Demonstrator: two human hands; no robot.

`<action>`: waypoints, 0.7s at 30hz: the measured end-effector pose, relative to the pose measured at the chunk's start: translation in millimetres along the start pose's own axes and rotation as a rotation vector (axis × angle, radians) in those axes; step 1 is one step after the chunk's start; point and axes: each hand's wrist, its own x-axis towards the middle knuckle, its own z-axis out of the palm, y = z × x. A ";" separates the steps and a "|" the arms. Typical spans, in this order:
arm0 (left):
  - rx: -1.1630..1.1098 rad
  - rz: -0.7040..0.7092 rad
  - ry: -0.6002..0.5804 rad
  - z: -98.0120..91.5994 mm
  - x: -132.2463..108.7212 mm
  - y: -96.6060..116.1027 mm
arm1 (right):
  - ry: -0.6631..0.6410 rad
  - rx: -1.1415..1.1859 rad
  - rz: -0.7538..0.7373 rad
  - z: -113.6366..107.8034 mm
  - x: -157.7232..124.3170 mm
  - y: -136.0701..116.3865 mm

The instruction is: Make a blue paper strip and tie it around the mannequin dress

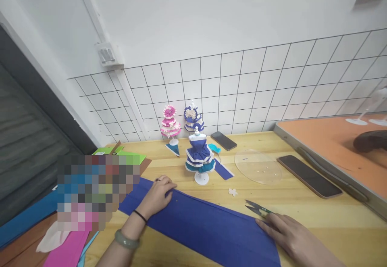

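Observation:
A long strip of dark blue crepe paper (205, 222) lies across the wooden table (302, 214). My left hand (159, 194) rests on its upper left part, fingers curled and pressing the paper down. My right hand (284, 228) sits at the strip's right end, closed on small thread snips (256, 208) whose blades point left above the paper's edge. Behind the strip stands a small mannequin in a blue and white paper dress (198, 156).
Two more paper dresses, pink (170, 124) and blue-white (192, 115), stand by the wire grid wall. A clear disc (257, 166), two phones (223, 140) (308, 176), a small white flower (232, 192), blue scraps, pink and green sheets at left, an orange board (332, 142) at right.

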 end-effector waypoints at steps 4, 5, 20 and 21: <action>0.013 -0.016 0.005 3.9 4.2 -0.3 | 0.028 -0.022 -0.014 0.0 0.6 -0.1; 0.016 -0.023 0.009 3.3 3.8 -2.7 | 0.030 -0.021 -0.012 -0.3 0.8 -0.3; 0.118 -0.046 0.026 -6.4 -21.2 -47.1 | 0.023 -0.135 -0.087 0.8 -1.0 3.6; 0.130 -0.050 0.033 -6.7 -23.1 -50.3 | 0.031 -0.143 -0.091 0.7 -0.9 3.5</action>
